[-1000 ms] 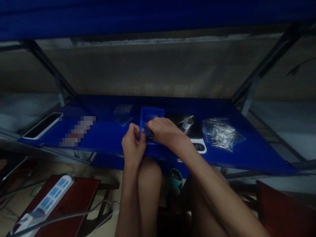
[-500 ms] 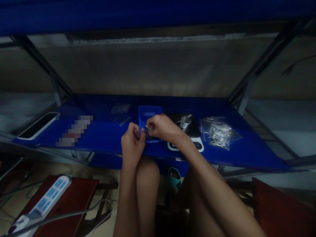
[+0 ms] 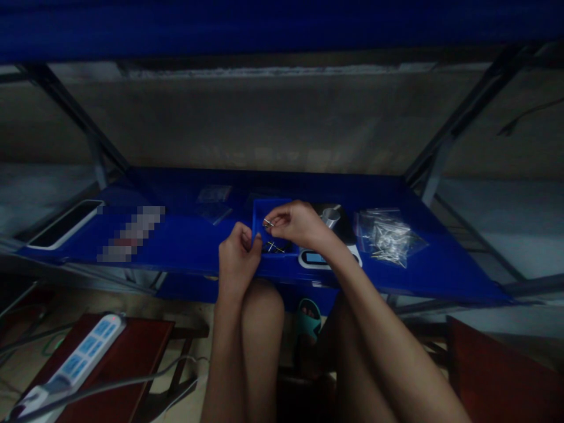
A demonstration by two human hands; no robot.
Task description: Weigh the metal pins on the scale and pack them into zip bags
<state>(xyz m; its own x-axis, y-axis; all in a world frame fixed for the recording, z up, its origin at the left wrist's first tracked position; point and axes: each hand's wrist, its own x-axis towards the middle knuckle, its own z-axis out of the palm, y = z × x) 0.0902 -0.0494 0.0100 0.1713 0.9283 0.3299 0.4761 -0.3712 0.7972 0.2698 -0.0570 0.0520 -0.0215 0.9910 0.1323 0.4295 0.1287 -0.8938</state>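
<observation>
A blue tray lies near the front edge of the blue table, with several small metal pieces at its near end. Over the tray, my right hand pinches small shiny metal pieces between its fingertips. My left hand is closed at the tray's left side, thumb near its wall; what its fingers hold, if anything, is hidden. Just right of the tray is a scale with a lit display, partly covered by my right arm. A metal cup stands on the scale.
Plastic bags of metal pieces lie right of the scale. Flat clear bags are behind my left hand. A phone-like device rests at the far left. Below left, a power strip sits on a wooden stool.
My right hand has lifted slightly away from my left hand with metal pieces in its fingertips. The tray has shifted a little right and nearer, and the pieces inside now show.
</observation>
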